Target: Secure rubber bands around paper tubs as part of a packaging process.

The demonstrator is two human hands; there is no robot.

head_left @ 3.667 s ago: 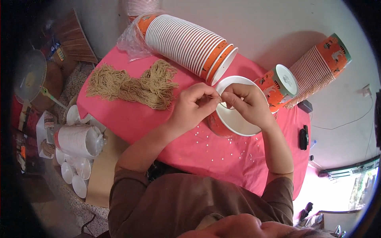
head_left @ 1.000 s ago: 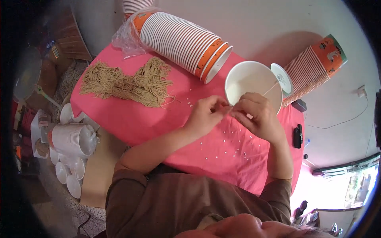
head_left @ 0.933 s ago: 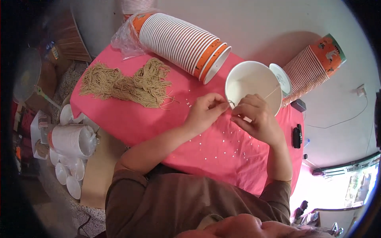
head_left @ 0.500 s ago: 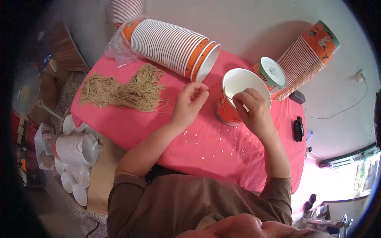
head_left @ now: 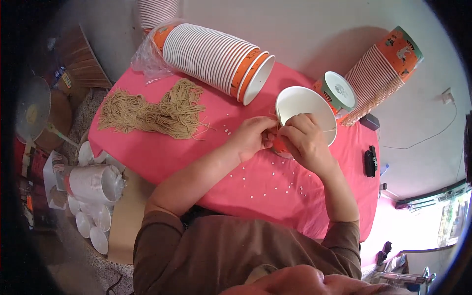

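Observation:
An orange paper cup point(head_left: 301, 105) with a white inside rests tilted on the pink table point(head_left: 206, 162), its mouth toward me. My right hand point(head_left: 305, 140) grips its near rim and side. My left hand point(head_left: 253, 137) pinches at the cup's left edge, where a thin tan string point(head_left: 328, 130) crosses the opening. Both hands touch each other at the cup.
A long stack of orange cups point(head_left: 216, 59) lies on its side at the back, another stack point(head_left: 386, 66) leans at the right with a single cup point(head_left: 337, 91) beside it. A pile of tan strings point(head_left: 152, 110) lies left. Small white beads point(head_left: 275, 184) are scattered near. A black device point(head_left: 369, 161) sits right.
The cup was lifted and tilted toward me a second ago, then brought down; it now rests lower on the table with both hands closed in on its left rim.

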